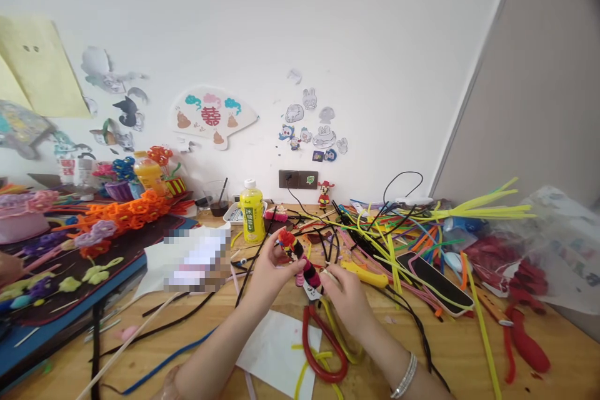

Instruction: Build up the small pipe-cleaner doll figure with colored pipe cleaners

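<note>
My left hand is closed around a pipe-cleaner figure with a red and yellow top and black and magenta bands, tilted over the table. At its lower end, my right hand pinches with thumb and fingers; a small pale bit shows at the fingertips. Just below the hands lie scissors with a large red loop handle, partly over a white sheet of paper. Yellow pipe-cleaner pieces rest on that sheet. Beside my right hand is a yellow-handled tool.
Loose pipe cleaners spread across the right side, around a dark phone-like slab. A yellow drink bottle stands behind the hands. Orange pipe-cleaner flowers lie on the left, near another person's hand. A red-handled tool lies far right.
</note>
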Demonstrator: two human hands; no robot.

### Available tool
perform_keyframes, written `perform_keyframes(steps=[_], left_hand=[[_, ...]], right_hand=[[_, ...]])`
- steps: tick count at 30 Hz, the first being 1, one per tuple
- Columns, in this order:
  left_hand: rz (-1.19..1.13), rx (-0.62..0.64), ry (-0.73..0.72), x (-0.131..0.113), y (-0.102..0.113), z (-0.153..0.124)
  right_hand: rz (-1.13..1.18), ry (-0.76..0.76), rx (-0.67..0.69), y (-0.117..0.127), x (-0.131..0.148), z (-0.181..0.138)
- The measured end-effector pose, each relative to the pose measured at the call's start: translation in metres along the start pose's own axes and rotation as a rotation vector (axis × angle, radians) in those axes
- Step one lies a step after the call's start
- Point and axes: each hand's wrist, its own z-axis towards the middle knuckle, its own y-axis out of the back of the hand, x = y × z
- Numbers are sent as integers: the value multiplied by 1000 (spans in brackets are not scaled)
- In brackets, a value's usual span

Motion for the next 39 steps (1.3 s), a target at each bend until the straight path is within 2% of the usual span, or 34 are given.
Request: perform_keyframes(steps=[5, 12, 26, 30, 32, 36, 39], left_hand=[[-24, -7, -17, 1, -2, -2], [23, 27, -18, 3, -4, -5], [71, 19, -56, 3, -3, -4], [55, 13, -41, -2, -1, -3], [68, -10, -41, -2, 1, -1], [287, -25, 6, 11, 8, 6], [455, 12, 47, 22, 14, 9]], right_hand=[[-211, -2, 31, -2, 12, -5], [-464, -11, -3, 3, 17, -5], [-488, -31, 42, -1, 16, -6], [-415, -33, 19, 1, 16, -5], [-290, -70, -17, 3, 11, -2], [126, -239, -141, 3, -9, 9], [295, -343, -177, -1, -23, 15]])
